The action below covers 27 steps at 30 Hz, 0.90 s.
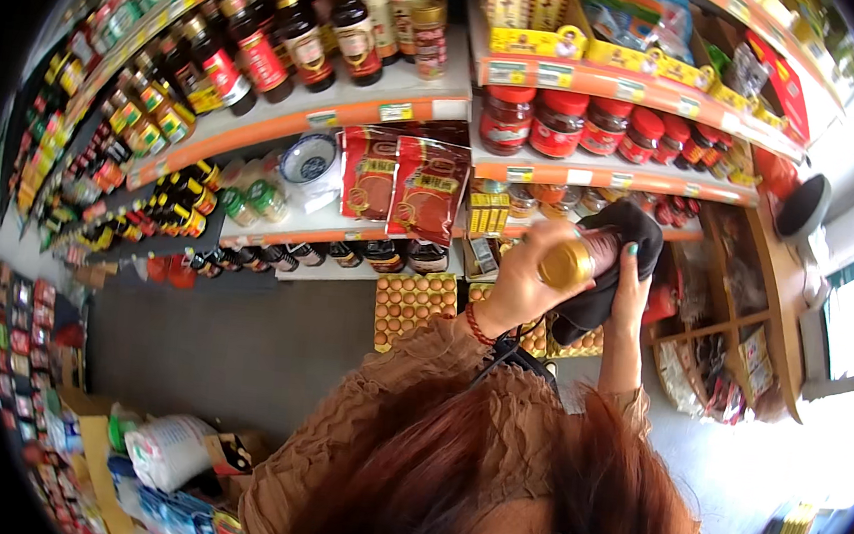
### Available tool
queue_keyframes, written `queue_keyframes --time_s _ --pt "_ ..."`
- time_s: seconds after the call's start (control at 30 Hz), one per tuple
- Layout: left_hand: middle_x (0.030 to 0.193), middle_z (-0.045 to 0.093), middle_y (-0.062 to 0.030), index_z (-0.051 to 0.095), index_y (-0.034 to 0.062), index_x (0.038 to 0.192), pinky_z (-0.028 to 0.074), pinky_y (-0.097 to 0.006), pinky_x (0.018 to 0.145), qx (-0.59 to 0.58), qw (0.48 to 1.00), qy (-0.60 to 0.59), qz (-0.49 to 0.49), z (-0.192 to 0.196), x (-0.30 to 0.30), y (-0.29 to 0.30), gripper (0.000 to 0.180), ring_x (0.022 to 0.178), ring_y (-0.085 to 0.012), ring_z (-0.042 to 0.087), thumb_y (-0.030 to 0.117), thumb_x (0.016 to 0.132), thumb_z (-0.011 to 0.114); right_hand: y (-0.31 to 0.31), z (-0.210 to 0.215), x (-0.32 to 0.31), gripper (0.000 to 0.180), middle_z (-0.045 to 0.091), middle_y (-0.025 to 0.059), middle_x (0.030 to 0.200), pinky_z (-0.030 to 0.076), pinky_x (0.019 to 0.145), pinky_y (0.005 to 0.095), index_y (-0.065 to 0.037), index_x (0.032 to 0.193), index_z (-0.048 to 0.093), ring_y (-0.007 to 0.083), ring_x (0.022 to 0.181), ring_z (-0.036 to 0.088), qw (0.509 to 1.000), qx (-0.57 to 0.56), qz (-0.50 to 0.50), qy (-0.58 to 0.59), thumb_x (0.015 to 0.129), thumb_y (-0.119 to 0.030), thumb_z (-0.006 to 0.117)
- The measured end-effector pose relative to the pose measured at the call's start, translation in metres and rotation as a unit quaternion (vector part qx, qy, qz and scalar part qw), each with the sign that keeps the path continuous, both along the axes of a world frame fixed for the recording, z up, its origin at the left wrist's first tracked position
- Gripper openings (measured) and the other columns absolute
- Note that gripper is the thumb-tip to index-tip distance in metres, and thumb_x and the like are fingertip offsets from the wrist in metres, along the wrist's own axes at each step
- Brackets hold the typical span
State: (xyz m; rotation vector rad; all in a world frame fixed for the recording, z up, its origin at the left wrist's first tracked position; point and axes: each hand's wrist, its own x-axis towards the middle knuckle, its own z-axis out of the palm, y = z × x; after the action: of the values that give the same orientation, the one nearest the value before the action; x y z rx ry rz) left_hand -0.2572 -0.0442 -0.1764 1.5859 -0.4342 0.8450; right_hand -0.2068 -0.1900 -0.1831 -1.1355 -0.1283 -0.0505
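Note:
My left hand point(521, 284) grips a jar with a gold lid point(570, 263), held up in front of the shop shelves. My right hand point(630, 288) presses a black cloth point(621, 244) against the jar's far side, the cloth wrapped around and under it. A red bead bracelet sits on my left wrist. Brown crinkled sleeves and reddish hair fill the lower middle of the view.
Orange-edged shelves point(359, 111) carry dark sauce bottles point(295, 36), red-lidded jars point(559, 122) and red sachets point(403, 185). Egg trays point(414, 306) lie on the lowest shelf. A wooden rack point(744, 322) stands right. Bags and packets point(161, 457) sit on the floor at left.

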Motion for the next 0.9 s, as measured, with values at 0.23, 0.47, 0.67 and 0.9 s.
queue_keyframes --time_s 0.23,0.47,0.67,0.9 --pt "0.111 0.055 -0.0161 0.049 0.0055 0.111 0.051 -0.034 0.079 0.197 0.952 -0.158 0.170 0.032 -0.001 0.063 0.054 0.094 -0.0280 0.060 0.003 0.065 0.077 0.009 0.010 0.011 0.036 0.056 0.0084 0.114 0.041 0.090 0.0296 0.000 0.122 0.049 0.0167 0.102 0.053 0.999 0.047 0.019 0.004 0.088 -0.009 0.056" --pt "0.111 0.058 -0.0176 0.040 -0.0003 0.117 0.049 -0.033 0.084 0.022 0.929 -0.011 0.369 0.105 0.050 0.224 0.064 0.095 -0.0231 0.061 0.012 0.066 0.077 -0.039 -0.021 0.005 0.035 0.056 0.0084 0.113 0.042 0.090 0.0318 -0.002 0.123 0.049 0.0199 0.102 0.055 0.998 0.035 -0.045 0.035 0.090 -0.012 0.054" --pt "0.093 0.065 -0.0166 0.045 0.0038 0.110 0.049 -0.040 0.075 0.171 0.862 0.070 0.472 0.119 0.108 0.259 0.059 0.088 -0.0334 0.063 0.020 0.063 0.076 -0.059 -0.032 -0.005 0.038 0.058 0.0097 0.111 0.048 0.083 0.0345 -0.002 0.119 0.051 0.0224 0.096 0.058 0.986 0.064 -0.080 0.130 0.087 -0.019 0.061" --pt "0.089 0.064 -0.0206 0.043 0.0027 0.114 0.048 -0.044 0.072 0.229 0.831 0.064 0.503 0.093 0.140 0.267 0.062 0.085 -0.0373 0.061 0.020 0.065 0.077 -0.073 -0.037 -0.002 0.041 0.058 0.0095 0.110 0.048 0.082 0.0340 -0.001 0.121 0.050 0.0212 0.095 0.059 0.983 0.069 -0.099 0.137 0.086 -0.018 0.061"
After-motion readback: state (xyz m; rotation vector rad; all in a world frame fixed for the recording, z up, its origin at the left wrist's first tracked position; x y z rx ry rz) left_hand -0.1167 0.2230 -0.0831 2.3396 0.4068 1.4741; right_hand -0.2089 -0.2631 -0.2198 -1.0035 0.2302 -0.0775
